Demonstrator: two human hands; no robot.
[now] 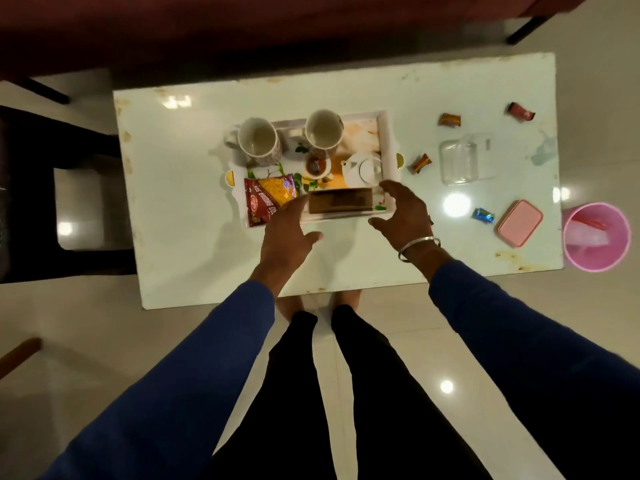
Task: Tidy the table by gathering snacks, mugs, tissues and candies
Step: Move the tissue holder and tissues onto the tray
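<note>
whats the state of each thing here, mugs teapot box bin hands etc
two mugs: upright on the tray, empty
teapot: lid on, on tray
snack packet: lying on tray
brown box: on tray, between the hands
clear container: open, empty
pink lid: off, lying on the table
four candies: wrapped, loose on table
pink bin: holds some waste
left hand: open
right hand: open

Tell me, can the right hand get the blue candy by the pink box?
Probably yes. The right hand is open and empty near the tray, and the blue candy lies on bare table just to its right, beside the pink box, with nothing between.
</note>
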